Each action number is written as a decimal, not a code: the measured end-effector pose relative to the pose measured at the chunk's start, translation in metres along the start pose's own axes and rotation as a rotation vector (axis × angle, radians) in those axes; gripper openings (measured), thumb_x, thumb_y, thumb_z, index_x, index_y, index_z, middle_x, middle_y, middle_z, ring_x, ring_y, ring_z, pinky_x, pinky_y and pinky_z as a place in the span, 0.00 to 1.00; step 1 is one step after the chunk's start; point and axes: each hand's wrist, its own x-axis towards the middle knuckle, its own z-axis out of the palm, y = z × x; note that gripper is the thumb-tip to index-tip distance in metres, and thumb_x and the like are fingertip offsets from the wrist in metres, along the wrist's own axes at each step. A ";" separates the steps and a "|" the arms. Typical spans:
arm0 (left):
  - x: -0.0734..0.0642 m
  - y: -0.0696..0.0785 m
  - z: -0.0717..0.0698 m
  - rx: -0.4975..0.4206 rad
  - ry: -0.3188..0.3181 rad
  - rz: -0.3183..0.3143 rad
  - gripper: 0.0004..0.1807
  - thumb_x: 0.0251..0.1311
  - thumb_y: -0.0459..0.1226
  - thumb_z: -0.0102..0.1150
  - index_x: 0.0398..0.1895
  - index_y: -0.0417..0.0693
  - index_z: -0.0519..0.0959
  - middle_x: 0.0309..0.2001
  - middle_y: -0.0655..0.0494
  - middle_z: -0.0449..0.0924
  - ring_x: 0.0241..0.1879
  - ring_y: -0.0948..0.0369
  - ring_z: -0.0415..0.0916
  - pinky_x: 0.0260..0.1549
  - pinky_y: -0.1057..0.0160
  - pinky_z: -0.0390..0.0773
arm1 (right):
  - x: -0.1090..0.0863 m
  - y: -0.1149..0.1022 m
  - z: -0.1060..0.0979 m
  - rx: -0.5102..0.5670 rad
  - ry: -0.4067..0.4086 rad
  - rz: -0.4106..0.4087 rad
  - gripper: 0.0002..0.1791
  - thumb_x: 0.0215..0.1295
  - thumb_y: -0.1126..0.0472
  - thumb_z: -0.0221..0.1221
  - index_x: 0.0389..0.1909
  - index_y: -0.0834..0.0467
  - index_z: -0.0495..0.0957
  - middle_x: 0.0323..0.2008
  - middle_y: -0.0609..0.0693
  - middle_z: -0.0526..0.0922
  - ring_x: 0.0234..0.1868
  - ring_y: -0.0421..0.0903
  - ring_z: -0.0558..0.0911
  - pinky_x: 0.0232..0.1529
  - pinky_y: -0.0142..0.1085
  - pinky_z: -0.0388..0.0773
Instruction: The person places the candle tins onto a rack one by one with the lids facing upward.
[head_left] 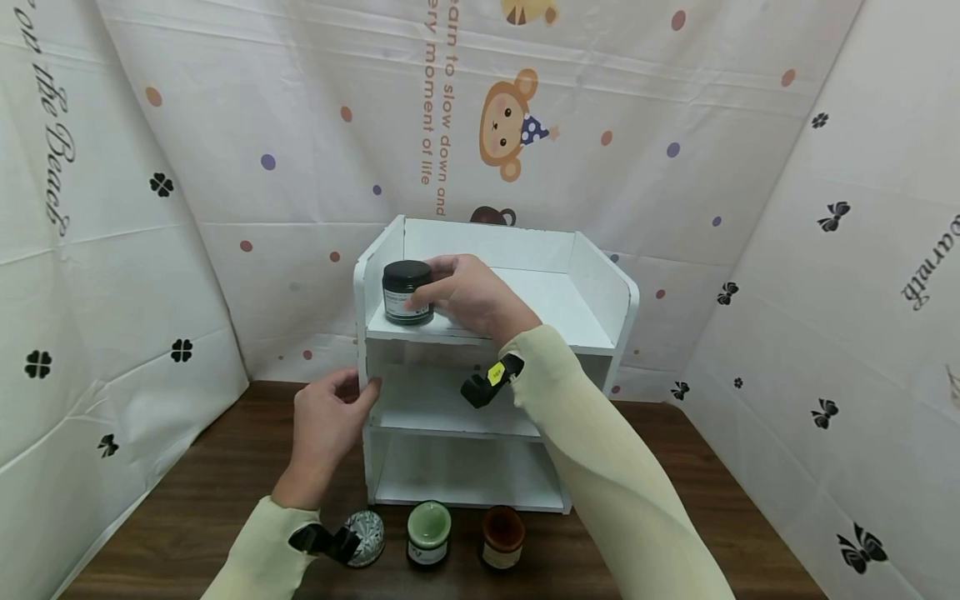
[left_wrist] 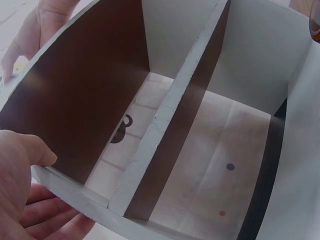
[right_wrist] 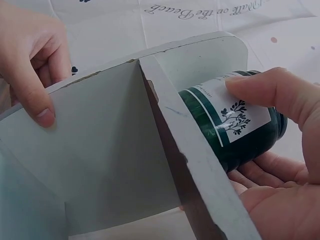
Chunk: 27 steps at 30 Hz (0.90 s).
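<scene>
Evidently, the shelf (head_left: pixel 435 412) is braced by the left grip (head_left: pixel 330 425), pinching its left panel (head_left: pixel 365 287); the right grip (head_left: pixel 476 296) is clamped on the dark jar (head_left: pixel 401 287) at the front left of the top tier (head_left: pixel 562 312). Released too near the front, the jar could topple off.

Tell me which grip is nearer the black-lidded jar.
Right. The right grip holds the black-lidded jar; the left grip is lower, holding the white shelf by its left side.
</scene>
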 end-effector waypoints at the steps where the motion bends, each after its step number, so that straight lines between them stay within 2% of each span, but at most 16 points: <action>1: 0.000 0.000 0.000 0.000 0.000 -0.001 0.16 0.63 0.43 0.67 0.48 0.41 0.88 0.41 0.42 0.90 0.40 0.50 0.88 0.41 0.46 0.86 | 0.000 0.000 0.000 0.000 -0.001 0.000 0.28 0.49 0.77 0.71 0.54 0.63 0.80 0.59 0.54 0.80 0.66 0.48 0.73 0.75 0.44 0.65; 7: 0.000 0.001 0.000 0.000 -0.005 -0.011 0.17 0.64 0.43 0.67 0.48 0.41 0.88 0.42 0.42 0.90 0.41 0.49 0.88 0.41 0.46 0.86 | -0.001 0.000 -0.002 -0.044 0.000 0.005 0.28 0.49 0.76 0.73 0.54 0.61 0.82 0.54 0.53 0.85 0.64 0.48 0.76 0.74 0.44 0.67; 15: 0.001 0.003 -0.003 -0.002 -0.018 -0.025 0.17 0.65 0.45 0.66 0.49 0.42 0.88 0.43 0.42 0.90 0.41 0.49 0.88 0.42 0.46 0.86 | -0.001 -0.003 -0.003 -0.205 0.025 -0.002 0.28 0.48 0.67 0.78 0.53 0.54 0.84 0.50 0.49 0.87 0.63 0.50 0.74 0.71 0.46 0.67; 27: 0.000 0.002 -0.002 0.003 -0.031 -0.031 0.18 0.65 0.45 0.66 0.49 0.41 0.87 0.43 0.41 0.90 0.41 0.49 0.88 0.43 0.46 0.86 | -0.007 -0.005 0.000 -0.162 0.033 -0.010 0.32 0.49 0.68 0.77 0.58 0.53 0.82 0.50 0.48 0.88 0.60 0.48 0.79 0.72 0.46 0.66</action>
